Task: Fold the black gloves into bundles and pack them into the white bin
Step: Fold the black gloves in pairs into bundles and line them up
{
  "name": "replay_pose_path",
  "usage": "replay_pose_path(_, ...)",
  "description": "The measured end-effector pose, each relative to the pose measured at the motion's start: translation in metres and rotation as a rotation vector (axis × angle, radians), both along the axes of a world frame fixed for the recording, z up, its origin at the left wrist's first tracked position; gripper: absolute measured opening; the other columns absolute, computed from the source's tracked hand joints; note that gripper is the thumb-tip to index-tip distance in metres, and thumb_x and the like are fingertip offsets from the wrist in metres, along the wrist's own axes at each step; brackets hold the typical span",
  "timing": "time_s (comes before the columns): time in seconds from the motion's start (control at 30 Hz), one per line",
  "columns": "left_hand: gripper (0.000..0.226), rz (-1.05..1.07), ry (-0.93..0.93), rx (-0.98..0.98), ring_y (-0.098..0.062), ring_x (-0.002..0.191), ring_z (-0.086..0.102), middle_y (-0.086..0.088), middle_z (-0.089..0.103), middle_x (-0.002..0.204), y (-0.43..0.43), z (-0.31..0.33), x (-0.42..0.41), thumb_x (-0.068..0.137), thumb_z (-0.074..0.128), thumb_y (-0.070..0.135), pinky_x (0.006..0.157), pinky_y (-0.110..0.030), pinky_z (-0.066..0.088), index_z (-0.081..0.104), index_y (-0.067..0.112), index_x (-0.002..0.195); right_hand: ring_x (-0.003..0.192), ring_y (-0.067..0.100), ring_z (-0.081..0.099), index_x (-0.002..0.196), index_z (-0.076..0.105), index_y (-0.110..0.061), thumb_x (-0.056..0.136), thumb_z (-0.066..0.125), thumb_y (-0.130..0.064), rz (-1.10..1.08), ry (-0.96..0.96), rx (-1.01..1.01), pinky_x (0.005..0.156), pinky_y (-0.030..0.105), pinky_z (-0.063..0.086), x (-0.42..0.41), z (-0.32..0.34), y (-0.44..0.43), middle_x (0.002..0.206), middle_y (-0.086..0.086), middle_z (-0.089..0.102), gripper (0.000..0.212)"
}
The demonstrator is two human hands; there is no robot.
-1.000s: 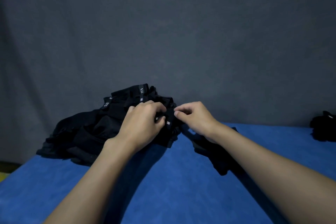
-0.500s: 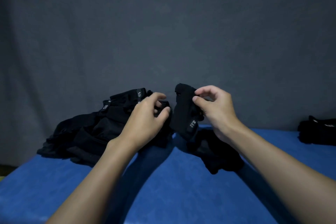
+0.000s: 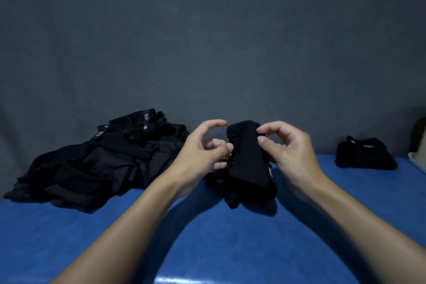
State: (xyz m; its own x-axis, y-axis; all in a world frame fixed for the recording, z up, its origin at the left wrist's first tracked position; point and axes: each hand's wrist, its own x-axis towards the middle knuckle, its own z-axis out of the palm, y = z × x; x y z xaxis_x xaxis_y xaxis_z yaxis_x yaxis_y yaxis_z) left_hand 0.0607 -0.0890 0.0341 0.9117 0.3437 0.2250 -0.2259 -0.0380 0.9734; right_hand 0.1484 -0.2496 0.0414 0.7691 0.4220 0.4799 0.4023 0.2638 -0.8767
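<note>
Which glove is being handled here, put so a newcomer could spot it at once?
On the blue table, look between the big loose heap of black gloves at left and the small dark bundle at right. The glove there is the only one held up, pinched at its top by the right hand.

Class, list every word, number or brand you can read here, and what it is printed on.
"5.11": white print on a wrist strap atop the pile of black fabric gloves.
Second strap label in that pile: too blurred to read.
White mark on the black glove pinched by the right hand: unreadable.
White print on the separate black gloves, far right: blurred.
</note>
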Motion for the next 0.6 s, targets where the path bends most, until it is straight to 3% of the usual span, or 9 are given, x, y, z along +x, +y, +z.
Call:
replay_pose_path(0.07, 0.042, -0.01, -0.046, -0.093, -0.031, 0.087, 0.048, -0.017, 0.054, 0.093, -0.002, -0.003, 0.005, 0.09, 0.062, -0.009, 0.083, -0.046, 0.044, 0.061, 0.02, 0.12, 0.049, 0.002, 0.055, 0.088, 0.065, -0.008, 0.089, 0.058, 0.011, 0.006, -0.019, -0.02, 0.053, 0.016, 0.048, 0.0, -0.002, -0.005, 0.069, -0.008, 0.065, 0.02)
replay_pose_path(0.13, 0.038, 0.038, -0.087, -0.114, -0.032, 0.09, 0.051, -0.021, 0.057, 0.099, -0.003, -0.004, 0.009, 0.088, 0.061, -0.012, 0.085, -0.048, 0.041, 0.065, 0.015, 0.115, 0.05, 0.001, 0.056, 0.091, 0.064, -0.008, 0.089, 0.059, 0.01, 0.001, -0.052, -0.067, 0.054, 0.016, 0.049, 0.001, -0.003, -0.007, 0.078, -0.002, 0.064, 0.019)
replay_pose_path(0.23, 0.032, 0.174, -0.112, -0.065, -0.03, 0.093, 0.062, -0.023, 0.068, 0.109, 0.0, -0.001, 0.013, 0.091, 0.059, -0.01, 0.08, -0.045, 0.045, 0.069, 0.016, 0.107, 0.06, 0.005, 0.06, 0.106, 0.059, -0.012, 0.089, 0.06, 0.007, -0.002, -0.036, -0.111, 0.06, 0.021, 0.051, 0.005, -0.004, -0.009, 0.092, 0.002, 0.058, 0.025)
replay_pose_path(0.33, 0.03, 0.231, -0.141, -0.014, -0.026, 0.092, 0.067, -0.018, 0.073, 0.109, 0.002, 0.0, 0.013, 0.092, 0.059, -0.01, 0.075, -0.037, 0.051, 0.069, 0.018, 0.099, 0.066, 0.005, 0.065, 0.127, 0.05, -0.019, 0.088, 0.066, -0.003, 0.103, 0.138, -0.15, 0.056, 0.019, 0.05, 0.007, -0.007, -0.014, 0.105, -0.002, 0.059, 0.045)
replay_pose_path(0.4, 0.029, 0.239, -0.149, 0.041, -0.023, 0.094, 0.069, -0.014, 0.074, 0.106, 0.002, 0.0, 0.013, 0.091, 0.061, -0.009, 0.08, -0.039, 0.055, 0.069, 0.018, 0.098, 0.082, 0.011, 0.071, 0.131, 0.051, -0.022, 0.084, 0.071, -0.007, 0.163, 0.148, -0.214, 0.07, 0.024, 0.056, 0.009, -0.011, -0.016, 0.116, 0.0, 0.061, 0.053)
replay_pose_path(0.47, 0.028, 0.238, -0.16, 0.086, -0.019, 0.095, 0.069, -0.011, 0.075, 0.104, 0.0, 0.001, 0.012, 0.09, 0.062, -0.009, 0.085, -0.038, 0.056, 0.069, 0.018, 0.097, 0.094, 0.015, 0.07, 0.121, 0.062, -0.016, 0.084, 0.071, -0.005, 0.169, 0.081, -0.25, 0.084, 0.03, 0.057, 0.009, -0.013, -0.016, 0.112, 0.006, 0.069, 0.039)
replay_pose_path(0.53, 0.027, 0.254, -0.18, 0.143, -0.011, 0.092, 0.069, -0.005, 0.074, 0.099, -0.002, 0.002, 0.01, 0.09, 0.062, -0.008, 0.082, -0.029, 0.055, 0.069, 0.018, 0.095, 0.082, 0.014, 0.067, 0.103, 0.069, -0.009, 0.086, 0.068, -0.002, 0.164, 0.055, -0.219, 0.074, 0.027, 0.056, 0.006, -0.013, -0.016, 0.094, 0.008, 0.073, 0.019)
replay_pose_path(0.6, 0.027, 0.335, -0.2, 0.273, -0.004, 0.084, 0.065, 0.004, 0.071, 0.091, -0.003, 0.004, 0.008, 0.091, 0.061, -0.005, 0.075, -0.024, 0.052, 0.068, 0.021, 0.092, 0.07, 0.01, 0.063, 0.093, 0.069, -0.008, 0.085, 0.068, 0.0, 0.097, 0.036, -0.167, 0.063, 0.021, 0.052, 0.005, -0.011, -0.017, 0.079, 0.005, 0.069, 0.011)
